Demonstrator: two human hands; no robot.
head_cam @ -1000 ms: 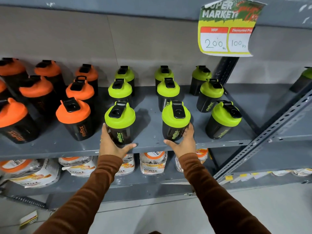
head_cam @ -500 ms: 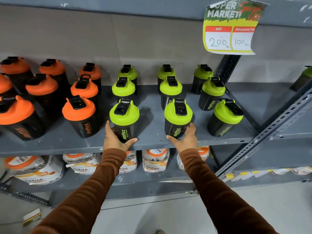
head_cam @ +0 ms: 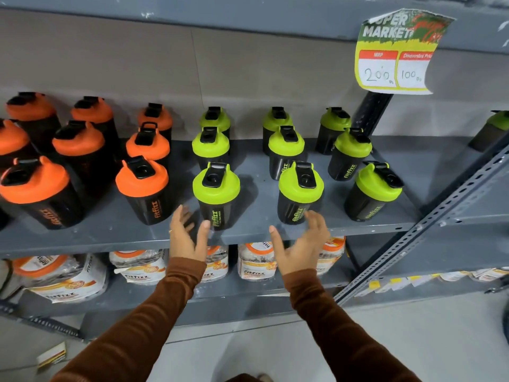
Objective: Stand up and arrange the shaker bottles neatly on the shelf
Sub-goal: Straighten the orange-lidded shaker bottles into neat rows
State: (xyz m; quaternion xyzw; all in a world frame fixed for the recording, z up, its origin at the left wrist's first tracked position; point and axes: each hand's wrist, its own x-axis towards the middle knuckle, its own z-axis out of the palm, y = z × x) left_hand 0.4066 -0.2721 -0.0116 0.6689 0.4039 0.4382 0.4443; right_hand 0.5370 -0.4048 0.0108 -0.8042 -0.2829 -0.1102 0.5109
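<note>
Black shaker bottles stand upright in rows on a grey metal shelf [head_cam: 115,232]: several with orange lids on the left, several with green lids on the right. My left hand [head_cam: 186,235] is open just in front of the front-left green-lid bottle [head_cam: 216,195], apart from it. My right hand [head_cam: 298,244] is open in front of the front-middle green-lid bottle [head_cam: 298,193], fingers spread, holding nothing. A third front green-lid bottle [head_cam: 371,193] stands further right. The nearest orange-lid bottle [head_cam: 144,190] is left of my left hand.
A price tag [head_cam: 396,53] hangs from the shelf above at upper right. A slotted metal upright [head_cam: 429,224] slants along the shelf's right end. The lower shelf holds orange-and-white packets [head_cam: 256,264]. One more green-lid bottle [head_cam: 493,130] stands on the neighbouring shelf, far right.
Both hands have let go of the two front green-lid bottles and drawn back with fingers spread. The bottles stay upright near the shelf's front edge.
</note>
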